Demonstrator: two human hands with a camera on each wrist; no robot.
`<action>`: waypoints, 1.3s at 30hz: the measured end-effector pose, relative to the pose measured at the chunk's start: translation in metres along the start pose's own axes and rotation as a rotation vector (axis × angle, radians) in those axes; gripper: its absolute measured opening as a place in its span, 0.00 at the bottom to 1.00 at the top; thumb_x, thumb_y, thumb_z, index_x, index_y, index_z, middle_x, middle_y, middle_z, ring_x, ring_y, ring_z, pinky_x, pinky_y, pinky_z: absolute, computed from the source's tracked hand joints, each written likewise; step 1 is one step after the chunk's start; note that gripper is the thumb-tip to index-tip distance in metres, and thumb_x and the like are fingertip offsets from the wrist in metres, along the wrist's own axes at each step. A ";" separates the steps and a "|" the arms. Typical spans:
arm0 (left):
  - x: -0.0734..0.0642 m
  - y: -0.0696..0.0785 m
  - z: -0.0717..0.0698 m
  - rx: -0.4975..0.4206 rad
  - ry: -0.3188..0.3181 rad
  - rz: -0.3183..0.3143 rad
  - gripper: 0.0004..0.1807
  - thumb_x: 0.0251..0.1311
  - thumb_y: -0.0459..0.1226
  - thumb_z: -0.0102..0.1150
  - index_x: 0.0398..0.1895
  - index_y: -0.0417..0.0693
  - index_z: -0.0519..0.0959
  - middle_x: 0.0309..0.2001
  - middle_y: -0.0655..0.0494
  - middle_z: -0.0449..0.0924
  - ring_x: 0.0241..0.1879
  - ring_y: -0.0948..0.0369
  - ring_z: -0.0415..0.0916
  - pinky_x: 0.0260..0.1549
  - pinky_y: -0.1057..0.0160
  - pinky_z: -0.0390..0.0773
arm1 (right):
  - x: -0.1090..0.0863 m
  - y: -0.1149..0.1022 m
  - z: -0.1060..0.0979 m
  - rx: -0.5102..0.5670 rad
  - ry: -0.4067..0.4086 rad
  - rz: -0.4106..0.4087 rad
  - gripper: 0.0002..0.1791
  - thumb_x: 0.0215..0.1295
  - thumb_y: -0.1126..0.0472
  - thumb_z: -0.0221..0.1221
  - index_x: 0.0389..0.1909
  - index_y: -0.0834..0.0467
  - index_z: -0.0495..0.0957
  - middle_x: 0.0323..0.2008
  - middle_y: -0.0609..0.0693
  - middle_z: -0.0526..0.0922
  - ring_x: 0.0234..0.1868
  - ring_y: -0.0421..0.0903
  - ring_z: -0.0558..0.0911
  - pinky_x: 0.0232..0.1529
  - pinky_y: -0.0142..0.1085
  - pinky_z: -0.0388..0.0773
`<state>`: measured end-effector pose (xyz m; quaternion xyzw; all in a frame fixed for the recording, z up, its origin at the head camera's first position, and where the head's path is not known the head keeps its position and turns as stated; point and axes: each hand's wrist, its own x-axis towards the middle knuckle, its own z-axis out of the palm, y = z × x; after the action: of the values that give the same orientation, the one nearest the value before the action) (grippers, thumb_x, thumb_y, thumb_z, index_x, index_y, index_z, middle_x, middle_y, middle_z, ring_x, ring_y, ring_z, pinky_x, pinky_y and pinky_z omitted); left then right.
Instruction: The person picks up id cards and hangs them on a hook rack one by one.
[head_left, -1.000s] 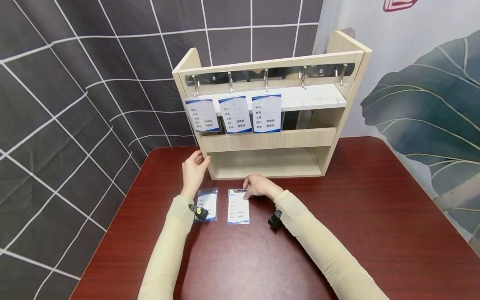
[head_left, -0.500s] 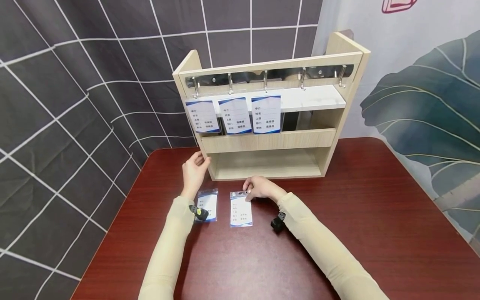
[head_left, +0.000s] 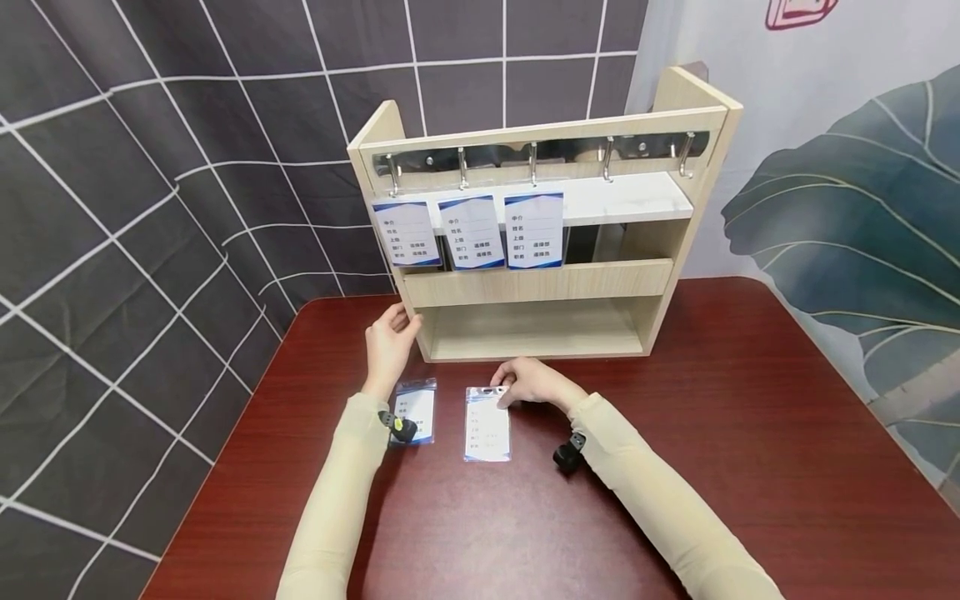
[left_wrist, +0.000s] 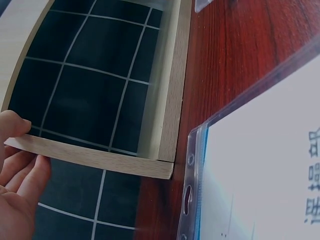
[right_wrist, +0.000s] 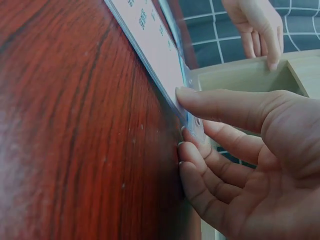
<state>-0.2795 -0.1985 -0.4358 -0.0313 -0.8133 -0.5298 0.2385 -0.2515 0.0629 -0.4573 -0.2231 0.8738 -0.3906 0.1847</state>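
Note:
My right hand (head_left: 534,383) pinches the upper right corner of a badge holder (head_left: 487,432), a clear sleeve with a white card edged in blue. In the right wrist view the thumb lies on the face of the sleeve and the fingers are at its slotted end, low over the table. My left hand (head_left: 387,346) grips the left side panel (left_wrist: 100,157) of a pale wooden shelf (head_left: 540,282), thumb on one side and fingers on the other. Another badge holder (head_left: 417,408) lies on the table, partly hidden by the left wrist camera.
Three similar badges (head_left: 533,229) hang in a row from the left hooks of a metal hook rail (head_left: 570,148) on the shelf. Two hooks to the right carry nothing. The shelf stands on a dark red table (head_left: 720,433), before a grey checked curtain (head_left: 150,250).
My right hand has moved slightly right and nearer to me, bringing the pinched badge holder along. The left hand stays on the side panel.

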 end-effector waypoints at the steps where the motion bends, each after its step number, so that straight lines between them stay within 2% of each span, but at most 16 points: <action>1: 0.000 0.000 0.000 0.002 0.000 0.000 0.17 0.62 0.32 0.67 0.53 0.35 0.82 0.47 0.36 0.85 0.50 0.47 0.84 0.50 0.54 0.84 | -0.002 0.000 0.000 0.004 0.008 -0.002 0.15 0.49 0.70 0.73 0.39 0.61 0.83 0.29 0.47 0.81 0.29 0.40 0.76 0.34 0.31 0.75; 8: -0.001 -0.001 -0.001 0.011 0.000 -0.003 0.17 0.62 0.32 0.67 0.54 0.35 0.82 0.48 0.36 0.85 0.50 0.47 0.84 0.50 0.54 0.84 | -0.011 0.004 0.000 0.065 0.071 -0.020 0.16 0.49 0.70 0.72 0.40 0.63 0.82 0.33 0.50 0.82 0.34 0.43 0.78 0.37 0.33 0.77; 15: 0.000 0.000 -0.001 0.012 -0.001 0.002 0.18 0.63 0.33 0.67 0.54 0.35 0.82 0.48 0.37 0.85 0.50 0.47 0.84 0.50 0.55 0.83 | -0.020 0.005 -0.004 0.136 0.074 -0.040 0.16 0.50 0.71 0.70 0.42 0.64 0.81 0.33 0.50 0.81 0.36 0.43 0.78 0.37 0.33 0.78; 27: -0.001 -0.002 0.001 0.001 -0.013 0.000 0.18 0.63 0.32 0.66 0.55 0.34 0.81 0.49 0.36 0.84 0.51 0.47 0.84 0.50 0.54 0.83 | -0.040 0.014 -0.012 0.155 0.089 -0.026 0.16 0.53 0.71 0.69 0.44 0.64 0.81 0.33 0.51 0.81 0.34 0.43 0.80 0.36 0.33 0.79; 35: 0.000 -0.001 0.001 0.003 -0.001 -0.002 0.18 0.62 0.32 0.66 0.54 0.34 0.82 0.48 0.36 0.84 0.51 0.47 0.84 0.50 0.54 0.83 | -0.048 0.018 -0.017 0.292 0.082 -0.036 0.15 0.57 0.75 0.64 0.46 0.68 0.78 0.34 0.55 0.81 0.33 0.45 0.80 0.34 0.35 0.83; 39: -0.001 0.000 0.001 0.006 0.004 -0.004 0.18 0.62 0.32 0.67 0.54 0.34 0.82 0.48 0.36 0.85 0.50 0.47 0.84 0.50 0.54 0.83 | -0.054 0.017 -0.018 0.322 0.092 -0.034 0.14 0.57 0.76 0.61 0.46 0.67 0.77 0.34 0.55 0.81 0.33 0.46 0.80 0.33 0.36 0.84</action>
<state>-0.2795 -0.1976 -0.4367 -0.0281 -0.8145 -0.5278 0.2393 -0.2201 0.1128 -0.4509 -0.1872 0.8035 -0.5386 0.1711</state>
